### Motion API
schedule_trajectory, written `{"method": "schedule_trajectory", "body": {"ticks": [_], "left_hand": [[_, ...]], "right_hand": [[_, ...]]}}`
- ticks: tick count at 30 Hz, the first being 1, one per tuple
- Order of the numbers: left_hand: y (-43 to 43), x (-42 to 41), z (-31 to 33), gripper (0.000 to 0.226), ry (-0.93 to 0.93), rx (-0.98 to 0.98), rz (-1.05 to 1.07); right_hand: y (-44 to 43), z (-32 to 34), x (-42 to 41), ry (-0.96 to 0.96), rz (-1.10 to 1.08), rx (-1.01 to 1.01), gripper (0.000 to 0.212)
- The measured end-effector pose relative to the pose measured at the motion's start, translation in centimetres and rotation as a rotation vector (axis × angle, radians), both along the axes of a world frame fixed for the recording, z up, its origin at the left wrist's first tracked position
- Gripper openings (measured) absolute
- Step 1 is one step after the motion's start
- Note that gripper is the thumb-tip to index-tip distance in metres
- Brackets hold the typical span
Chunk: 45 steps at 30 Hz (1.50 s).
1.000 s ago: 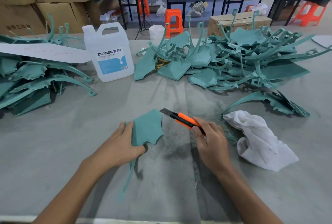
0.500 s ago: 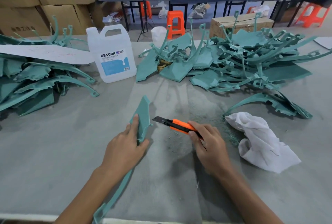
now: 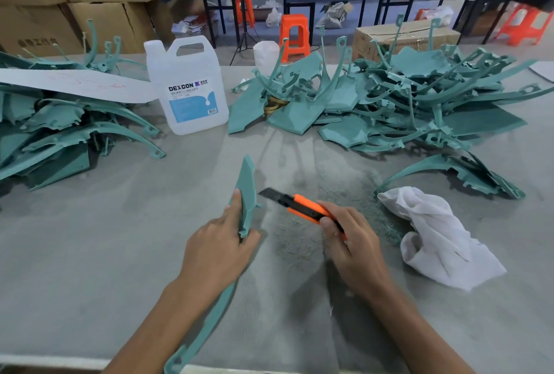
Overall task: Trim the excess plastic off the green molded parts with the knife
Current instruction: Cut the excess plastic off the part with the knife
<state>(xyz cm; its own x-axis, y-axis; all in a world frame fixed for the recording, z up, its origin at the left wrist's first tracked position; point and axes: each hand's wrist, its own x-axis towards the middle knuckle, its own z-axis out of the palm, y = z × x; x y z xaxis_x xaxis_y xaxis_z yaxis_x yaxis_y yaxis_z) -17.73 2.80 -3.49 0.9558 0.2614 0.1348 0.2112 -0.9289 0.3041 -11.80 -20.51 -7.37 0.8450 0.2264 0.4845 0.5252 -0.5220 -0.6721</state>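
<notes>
Head view: left hand (image 3: 218,241) grips one green part (image 3: 247,190) stood on edge on the surface (image 3: 90,238), thumb and fingers pinching its flat plate, long arm trailing toward the person. Right hand (image 3: 353,244) is curled round one orange knife (image 3: 299,207), blade out, tip near the part's edge, apparently not touching. Best move, as a judgement: brace the part upright, lay the blade shallow along the flash, use short strokes away from the left fingers. Counts: one knife, one white cloth (image 3: 440,241), one jug (image 3: 189,88), two heaps of green parts, left pile (image 3: 60,127) and right pile (image 3: 404,103), too tangled to count; one loose part (image 3: 449,169) just beside the cloth.
</notes>
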Motion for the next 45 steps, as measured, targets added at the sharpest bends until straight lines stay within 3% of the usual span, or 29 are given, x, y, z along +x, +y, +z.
{"method": "schedule_trajectory", "body": {"ticks": [2,10,15,19,21,24,26,30,36,40,43,45], "left_hand": [[-0.7,0.3,-0.5,0.085,0.000,0.045,-0.036],[-1.0,0.4,-1.1,0.086,-0.015,0.052,-0.099],[-0.7,-0.4,-1.2,0.085,0.004,0.023,-0.188],[-1.0,-1.7,-1.4,0.080,0.007,0.008,-0.287],[-1.0,-1.8,-1.4,0.081,0.006,-0.018,-0.265],[-1.1,-1.9,-1.2,0.083,-0.003,-0.028,-0.225],[-1.0,-2.1,-1.1,0.082,-0.026,-0.052,-0.215],[-1.1,-2.7,-1.5,0.074,-0.017,-0.058,-0.285],[-0.6,-2.2,-0.3,0.067,-0.058,-0.193,-0.328],[-0.2,-1.6,0.7,0.051,-0.065,-0.398,-0.371],[0.0,-1.1,0.8,0.031,-0.098,-0.528,-0.313],[-0.3,-0.7,0.6,0.030,-0.137,-0.563,-0.261]], "right_hand": [[-0.2,-0.1,0.2,0.029,-0.010,0.077,0.031],[0.0,-0.3,0.2,-0.024,0.020,-0.050,0.039],[0.1,-0.3,0.6,-0.012,-0.091,-0.035,0.039],[-0.6,-0.4,1.5,0.106,-0.324,0.172,0.036],[-0.4,-0.1,0.9,0.010,-0.284,0.162,0.035],[0.3,-0.1,-0.3,-0.142,-0.060,0.003,0.036],[0.3,-0.4,-0.1,-0.148,-0.028,-0.039,0.037],[-0.5,-0.3,1.3,0.076,-0.357,0.155,0.028],[-0.5,-0.4,1.3,0.122,-0.301,0.217,0.029],[-0.8,-0.3,1.3,0.131,-0.332,0.273,0.029],[-0.7,-0.1,1.1,0.128,-0.308,0.226,0.034],[-0.6,0.0,0.9,0.131,-0.295,0.226,0.035]]}}
